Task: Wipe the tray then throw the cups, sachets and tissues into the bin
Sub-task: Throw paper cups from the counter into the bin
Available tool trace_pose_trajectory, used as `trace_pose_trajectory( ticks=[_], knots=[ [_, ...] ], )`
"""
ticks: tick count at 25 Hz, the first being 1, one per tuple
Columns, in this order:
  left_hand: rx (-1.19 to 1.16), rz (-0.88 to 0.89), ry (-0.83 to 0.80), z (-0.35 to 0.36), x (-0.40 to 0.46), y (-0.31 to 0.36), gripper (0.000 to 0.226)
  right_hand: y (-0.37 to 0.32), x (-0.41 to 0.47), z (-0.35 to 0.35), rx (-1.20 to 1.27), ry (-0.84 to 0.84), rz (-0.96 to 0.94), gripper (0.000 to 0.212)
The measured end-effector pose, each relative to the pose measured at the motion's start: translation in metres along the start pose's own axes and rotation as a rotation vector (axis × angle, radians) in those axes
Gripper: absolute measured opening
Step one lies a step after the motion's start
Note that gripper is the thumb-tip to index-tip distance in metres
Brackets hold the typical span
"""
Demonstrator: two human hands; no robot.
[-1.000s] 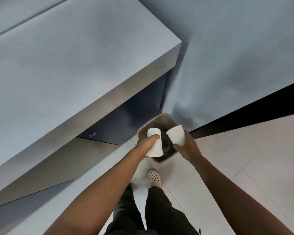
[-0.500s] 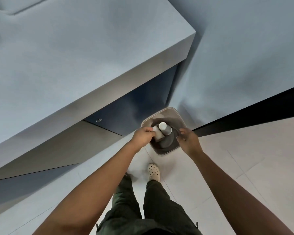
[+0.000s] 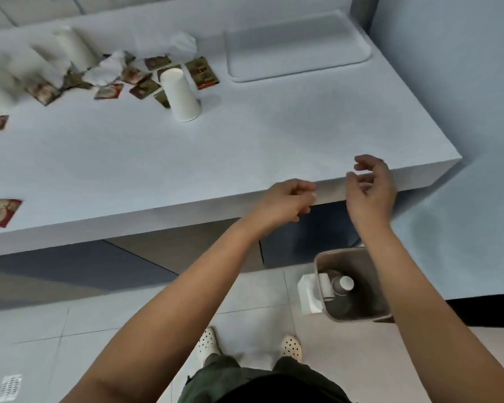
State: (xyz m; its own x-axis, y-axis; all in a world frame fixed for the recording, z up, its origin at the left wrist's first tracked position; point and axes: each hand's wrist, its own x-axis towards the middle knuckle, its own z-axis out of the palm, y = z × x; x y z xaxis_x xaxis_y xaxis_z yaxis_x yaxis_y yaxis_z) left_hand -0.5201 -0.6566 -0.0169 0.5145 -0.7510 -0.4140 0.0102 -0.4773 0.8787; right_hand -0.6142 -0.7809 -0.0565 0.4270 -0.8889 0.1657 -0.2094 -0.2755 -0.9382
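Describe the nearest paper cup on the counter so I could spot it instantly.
On the pale counter, left of the empty tray, a white paper cup stands upside down beside scattered sachets. It stands alone, apart from the blurred cups far left.

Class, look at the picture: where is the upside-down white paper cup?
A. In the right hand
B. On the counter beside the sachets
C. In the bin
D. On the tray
B: the cup stands mouth-down on the counter next to the sachets, left of the tray.

My left hand point(image 3: 285, 200) and right hand point(image 3: 371, 189) hover empty at the counter point(image 3: 245, 146) edge, above the bin point(image 3: 320, 264) holding cups point(image 3: 336, 286).
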Motion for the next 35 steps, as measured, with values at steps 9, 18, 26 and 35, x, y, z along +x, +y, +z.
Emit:
trace_pose_trajectory(
  ticks=[9, 18, 26, 35],
  knots=[
    [-0.163, 0.005, 0.472, -0.217, -0.095, -0.060, 0.021, -0.093, -0.067, 0.181, -0.010, -0.439, -0.197, 0.026],
    [0.045, -0.265, 1.001, -0.400, -0.163, -0.172, 0.040, -0.143, -0.142, 0.330, -0.142, -0.650, -0.291, 0.026],
    [0.346, -0.621, 0.949, -0.475, -0.165, -0.216, 0.091, -0.144, -0.128, 0.372, -0.257, -0.533, -0.259, 0.031],
    [0.159, -0.542, 1.048, -0.491, -0.132, -0.208, 0.101, -0.130, -0.025, 0.385, -0.284, 0.024, -0.088, 0.085]
  ],
)
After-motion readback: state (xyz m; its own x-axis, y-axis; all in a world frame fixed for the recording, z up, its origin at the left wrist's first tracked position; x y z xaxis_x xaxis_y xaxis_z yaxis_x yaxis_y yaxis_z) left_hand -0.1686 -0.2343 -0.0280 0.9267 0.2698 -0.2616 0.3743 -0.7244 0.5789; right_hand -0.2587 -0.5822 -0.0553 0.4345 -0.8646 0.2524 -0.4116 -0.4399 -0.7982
